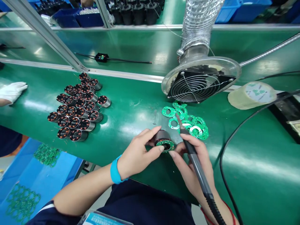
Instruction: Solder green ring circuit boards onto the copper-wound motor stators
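Note:
My left hand [137,151] pinches a small motor stator [164,139] with a green ring circuit board on its near face, holding it on the green mat. My right hand [193,159] grips a black soldering iron [191,147]; its fingertips also touch the ring board, and the iron's tip points away toward a pile of loose green ring boards [189,122]. A blue band sits on my left wrist.
Several copper-wound stators [78,107] lie grouped at the left. A fume extractor fan [199,81] with a silver hose stands behind the boards. A tape roll [253,95] lies at the right. Another person's white-gloved hand [11,91] rests at the far left. The iron's black cable [225,162] loops right.

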Motion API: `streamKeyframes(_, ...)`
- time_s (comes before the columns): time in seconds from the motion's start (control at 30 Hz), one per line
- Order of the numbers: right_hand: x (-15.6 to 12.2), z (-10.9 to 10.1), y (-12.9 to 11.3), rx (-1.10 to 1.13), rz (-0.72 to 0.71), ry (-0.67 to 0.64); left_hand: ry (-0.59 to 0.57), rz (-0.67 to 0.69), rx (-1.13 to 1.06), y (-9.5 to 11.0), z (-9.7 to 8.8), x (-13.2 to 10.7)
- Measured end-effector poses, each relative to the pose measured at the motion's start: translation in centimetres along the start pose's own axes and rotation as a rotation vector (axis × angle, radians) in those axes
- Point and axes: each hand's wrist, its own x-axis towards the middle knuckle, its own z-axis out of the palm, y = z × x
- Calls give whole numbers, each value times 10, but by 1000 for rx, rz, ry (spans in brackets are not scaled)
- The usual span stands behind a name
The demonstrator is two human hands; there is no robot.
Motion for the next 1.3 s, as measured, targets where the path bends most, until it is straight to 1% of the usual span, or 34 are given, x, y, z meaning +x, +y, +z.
streamKeyframes(0.03,0,-3,0,-44,-81,-27,-32,-90,-85,0,-1,1)
streamKeyframes(0.1,0,-8,1,-76,-196,-160,-97,-208,-231,0,-2,3)
streamKeyframes(0.17,0,-7,0,-68,-250,-280,-183,-257,-334,1,-2,3)
streamKeyframes(0.2,0,-6,0,-58,-261,-289,-226,-268,-380,2,-2,3)
streamKeyframes(0.27,1,0,1,-49,-274,-202,-292,-266,-478,3,-1,2)
streamKeyframes(0.33,2,4,1,-61,-279,-99,-312,-240,-557,4,0,0)
streamKeyframes(0.37,3,5,1,-74,-280,-77,-307,-232,-582,3,1,0)
streamKeyframes(0.43,4,3,0,-101,-284,-90,-289,-235,-600,2,1,-1)
streamKeyframes(0.53,5,-7,-2,-126,-290,-117,-272,-265,-584,-2,-1,-1)
streamKeyframes(0.67,8,-17,-4,-182,-299,-67,-280,-250,-452,-6,-3,-3)
streamKeyframes(0.73,11,-18,-3,-235,-330,-95,-248,-162,-295,-5,-3,-4)
streamKeyframes(0.77,12,-17,-2,-269,-354,-112,-213,-86,-183,-5,-3,-4)
streamKeyframes(0.83,13,-15,-2,-324,-361,-138,-121,118,84,-5,-3,-4)
streamKeyframes(0.87,13,-14,-2,-323,-320,-132,-73,237,220,-6,-2,-4)
streamKeyframes(0.9,12,-12,-3,-284,-246,-118,-22,360,342,-8,-2,-4)
streamKeyframes(0.93,11,-10,-3,-198,-149,-100,32,481,442,-9,-1,-4)
streamKeyframes(1.0,8,-5,-5,83,78,-82,148,677,573,-11,1,-4)
streamKeyframes(1.03,7,-3,-5,240,179,-80,198,734,598,-11,2,-5)
streamKeyframes(1.07,5,0,-5,377,259,-80,233,752,598,-11,3,-6)
streamKeyframes(1.1,4,2,-5,475,312,-76,250,730,573,-10,4,-7)
streamKeyframes(1.13,4,3,-5,524,337,-61,244,678,521,-8,6,-8)
streamKeyframes(1.17,3,5,-4,529,333,-39,219,597,442,-6,7,-9)
streamKeyframes(1.23,2,6,-2,440,268,11,144,365,215,-3,9,-10)
streamKeyframes(1.3,1,4,1,289,177,36,71,119,-64,-1,10,-10)
